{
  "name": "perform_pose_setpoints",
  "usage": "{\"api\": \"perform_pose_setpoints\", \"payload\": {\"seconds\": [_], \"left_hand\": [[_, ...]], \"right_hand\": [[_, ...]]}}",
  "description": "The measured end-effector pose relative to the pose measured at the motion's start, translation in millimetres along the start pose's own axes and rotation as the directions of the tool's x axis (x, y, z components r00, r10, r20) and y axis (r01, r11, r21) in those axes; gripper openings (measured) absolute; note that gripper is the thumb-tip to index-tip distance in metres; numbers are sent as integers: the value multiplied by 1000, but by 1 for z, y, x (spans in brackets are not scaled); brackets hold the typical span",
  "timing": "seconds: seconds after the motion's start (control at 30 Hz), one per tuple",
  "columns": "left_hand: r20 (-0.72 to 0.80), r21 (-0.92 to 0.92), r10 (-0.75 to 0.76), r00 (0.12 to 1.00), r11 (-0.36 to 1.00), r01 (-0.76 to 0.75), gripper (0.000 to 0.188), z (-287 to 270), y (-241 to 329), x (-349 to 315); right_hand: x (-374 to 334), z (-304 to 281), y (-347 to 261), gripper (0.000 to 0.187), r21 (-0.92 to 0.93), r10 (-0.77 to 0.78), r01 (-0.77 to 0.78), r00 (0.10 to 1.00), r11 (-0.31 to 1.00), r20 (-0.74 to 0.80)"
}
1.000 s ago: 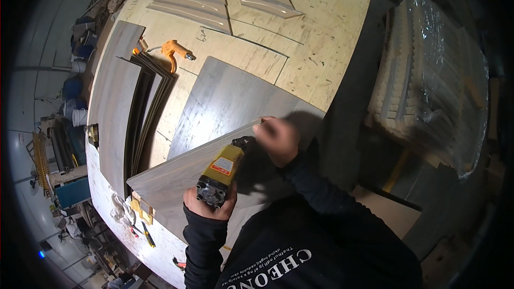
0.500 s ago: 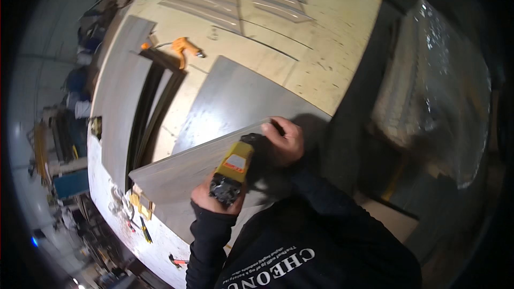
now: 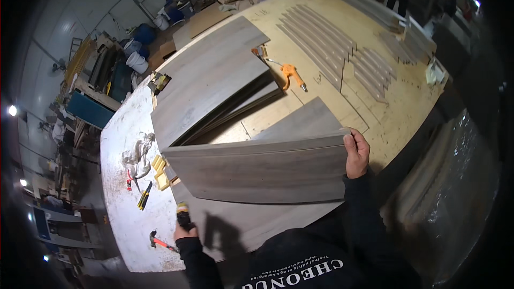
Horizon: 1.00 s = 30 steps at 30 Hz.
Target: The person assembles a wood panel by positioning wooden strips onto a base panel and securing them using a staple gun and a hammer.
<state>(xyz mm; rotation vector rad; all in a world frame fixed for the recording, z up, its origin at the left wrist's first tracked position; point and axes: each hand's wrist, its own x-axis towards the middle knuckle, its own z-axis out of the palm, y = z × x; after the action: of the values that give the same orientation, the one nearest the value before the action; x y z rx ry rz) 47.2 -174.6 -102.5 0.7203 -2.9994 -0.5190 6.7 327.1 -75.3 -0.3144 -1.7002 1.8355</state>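
My right hand (image 3: 356, 154) is closed on the far right corner of a grey wood-grain panel (image 3: 262, 176), thumb on the near face. The panel stands tilted on its long edge, a narrow strip along its top, over another grey panel (image 3: 246, 219) lying flat. At the lower left, my left hand (image 3: 186, 231) is wrapped around a yellow-and-black power tool (image 3: 183, 214); its exact kind is not clear. Behind the raised panel, part of a further grey panel (image 3: 305, 120) shows on the table.
Grey panels (image 3: 214, 80) are stacked at the left. An orange air blow gun (image 3: 290, 76) lies beyond them. Several moulding strips (image 3: 318, 43) rest on the wooden table (image 3: 375, 144). Nearer left are a hammer (image 3: 162, 242), a yellow-and-black hand tool (image 3: 144, 195) and crumpled cloth (image 3: 140, 155).
My left hand has moved with the power tool off the panel to the lower left. My right hand now holds the panel's right end farther right. The view has turned and widened.
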Motion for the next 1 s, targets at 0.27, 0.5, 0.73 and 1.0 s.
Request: {"api": "perform_pose_setpoints", "payload": {"seconds": [0.27, 0.5, 0.73, 1.0], "left_hand": [[-354, 45, -78, 932, 994, 101, 65, -7, -152, 103], [65, -998, 277, 959, 4, 66, 68, 11, -77, 165], [-37, -946, 89, 995, -325, -7, 62, 7, -25, 122], [-68, -992, -163, 984, -97, -85, 56, -1, -8, 121]], "right_hand": [[17, 4, -3, 27, -8, -196, 202, 955, 979, 223], [5, -6, 5, 29, 57, -93, 85, 982, 995, 166], [11, -16, -27, 28, -247, 21, 67, 941, 967, 338], [26, 31, -69, 43, -644, -4, 691, 683, 329, 731]]}}
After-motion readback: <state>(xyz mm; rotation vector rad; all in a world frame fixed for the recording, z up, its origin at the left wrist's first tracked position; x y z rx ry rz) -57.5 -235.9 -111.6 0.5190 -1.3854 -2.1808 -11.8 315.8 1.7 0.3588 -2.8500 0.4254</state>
